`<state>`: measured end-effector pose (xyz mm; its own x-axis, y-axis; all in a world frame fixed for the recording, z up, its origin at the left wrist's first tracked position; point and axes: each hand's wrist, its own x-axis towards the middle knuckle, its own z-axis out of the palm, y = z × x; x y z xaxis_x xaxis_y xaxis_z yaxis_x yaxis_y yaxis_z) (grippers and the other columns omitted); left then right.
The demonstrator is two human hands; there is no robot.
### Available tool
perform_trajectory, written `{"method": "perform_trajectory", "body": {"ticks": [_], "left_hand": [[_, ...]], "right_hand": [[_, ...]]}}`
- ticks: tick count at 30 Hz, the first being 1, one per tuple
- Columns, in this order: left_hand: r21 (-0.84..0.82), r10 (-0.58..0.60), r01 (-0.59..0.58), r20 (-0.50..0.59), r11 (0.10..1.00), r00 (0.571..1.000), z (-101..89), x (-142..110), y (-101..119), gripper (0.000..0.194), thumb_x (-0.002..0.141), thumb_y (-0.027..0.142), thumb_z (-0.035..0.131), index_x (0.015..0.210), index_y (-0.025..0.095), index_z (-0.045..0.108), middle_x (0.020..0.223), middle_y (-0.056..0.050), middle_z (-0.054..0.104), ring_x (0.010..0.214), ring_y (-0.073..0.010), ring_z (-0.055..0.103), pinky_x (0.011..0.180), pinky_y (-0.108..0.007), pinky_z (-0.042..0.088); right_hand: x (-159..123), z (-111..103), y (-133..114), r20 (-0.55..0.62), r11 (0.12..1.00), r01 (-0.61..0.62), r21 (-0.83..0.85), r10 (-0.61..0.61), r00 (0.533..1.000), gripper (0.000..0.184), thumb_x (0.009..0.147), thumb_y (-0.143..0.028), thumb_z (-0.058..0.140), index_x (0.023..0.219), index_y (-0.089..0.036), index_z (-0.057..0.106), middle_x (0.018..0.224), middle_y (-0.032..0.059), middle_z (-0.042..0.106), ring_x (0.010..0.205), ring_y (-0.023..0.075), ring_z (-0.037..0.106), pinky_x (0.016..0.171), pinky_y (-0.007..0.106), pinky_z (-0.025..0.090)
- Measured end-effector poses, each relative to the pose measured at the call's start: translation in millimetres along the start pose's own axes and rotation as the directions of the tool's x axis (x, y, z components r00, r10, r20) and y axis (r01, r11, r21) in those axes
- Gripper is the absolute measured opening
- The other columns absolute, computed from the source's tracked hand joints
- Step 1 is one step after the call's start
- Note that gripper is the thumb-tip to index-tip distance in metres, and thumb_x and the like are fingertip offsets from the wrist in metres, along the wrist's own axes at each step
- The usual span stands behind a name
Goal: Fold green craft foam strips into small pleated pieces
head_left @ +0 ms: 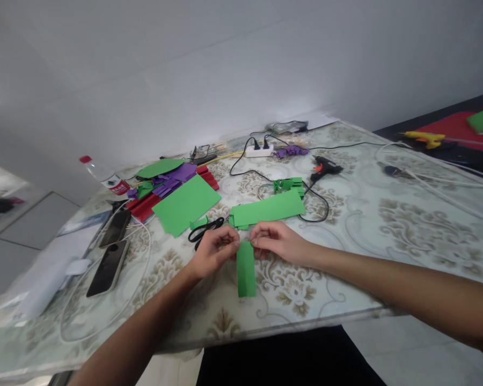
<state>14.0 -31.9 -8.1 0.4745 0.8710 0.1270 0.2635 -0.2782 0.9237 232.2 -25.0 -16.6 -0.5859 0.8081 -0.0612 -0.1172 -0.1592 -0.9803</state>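
A narrow strip of green paper (246, 273) hangs down between my two hands, over the patterned tablecloth near the front edge. My left hand (216, 247) pinches its top left corner. At the top right corner, my right hand (279, 242) is closed with thumb and forefinger together on the paper. Just beyond my left hand lie black-handled scissors (205, 229), their blades partly under other paper. A longer green paper strip (268, 208) rests past my fingertips, and a large green sheet (188, 205) is to its left.
Behind the strips sit a fringed green piece (288, 185), a black glue gun (325, 167) with its cord, and a white power strip (260, 150). Phones (108, 268), a cable and a bottle (107, 177) are at left. A yellow glue gun (424, 139) lies far right.
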Motion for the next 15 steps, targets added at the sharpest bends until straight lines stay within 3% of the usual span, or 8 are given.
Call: {"method": "perform_trajectory", "body": {"ticks": [7,10,15], "left_hand": [[0.15,0.088,-0.103,0.103,0.983,0.991,9.9,-4.6,3.1,0.019,0.094,0.031,0.058,0.083,0.015,0.061,0.068,0.0,0.059,0.062,-0.0115,0.054,0.061,-0.023,0.042],[0.159,0.098,-0.112,0.093,0.981,0.991,9.7,-3.7,4.9,0.019,0.094,0.029,0.058,0.081,0.015,0.059,0.067,0.001,0.057,0.061,-0.0108,0.051,0.06,-0.022,0.041],[0.111,0.094,-0.092,-0.012,0.99,0.996,2.9,-2.4,3.3,0.019,0.091,0.027,0.058,0.076,0.016,0.056,0.062,0.002,0.054,0.055,-0.0094,0.049,0.055,-0.02,0.039]], "right_hand": [[-1.8,2.0,3.9,0.027,0.984,0.092,-0.149,-0.089,0.996,0.018,0.076,-0.031,0.07,0.075,-0.016,0.059,0.06,-0.005,0.051,0.055,0.0092,0.045,0.052,0.022,0.033],[-1.4,2.0,6.2,0.047,0.988,0.075,-0.138,-0.069,0.997,0.015,0.073,-0.027,0.069,0.075,-0.017,0.059,0.061,-0.0043,0.055,0.055,0.0097,0.048,0.054,0.023,0.036],[-1.0,-0.3,2.0,-0.004,0.993,0.045,-0.111,-0.046,0.999,0.011,0.073,-0.025,0.066,0.074,-0.017,0.059,0.061,-0.0008,0.063,0.056,0.0125,0.057,0.056,0.024,0.043]]}}
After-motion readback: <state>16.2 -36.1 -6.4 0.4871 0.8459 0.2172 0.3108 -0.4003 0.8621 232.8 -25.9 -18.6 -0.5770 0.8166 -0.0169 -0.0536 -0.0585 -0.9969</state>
